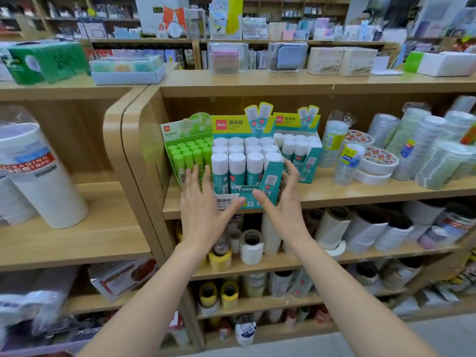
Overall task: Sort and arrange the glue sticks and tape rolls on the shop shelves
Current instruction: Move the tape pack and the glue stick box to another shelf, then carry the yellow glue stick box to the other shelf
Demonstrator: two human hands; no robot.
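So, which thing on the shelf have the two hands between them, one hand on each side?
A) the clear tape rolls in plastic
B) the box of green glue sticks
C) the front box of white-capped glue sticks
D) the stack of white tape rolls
C: the left hand is at the left side and the right hand at the right side of the front box of white-capped glue sticks.
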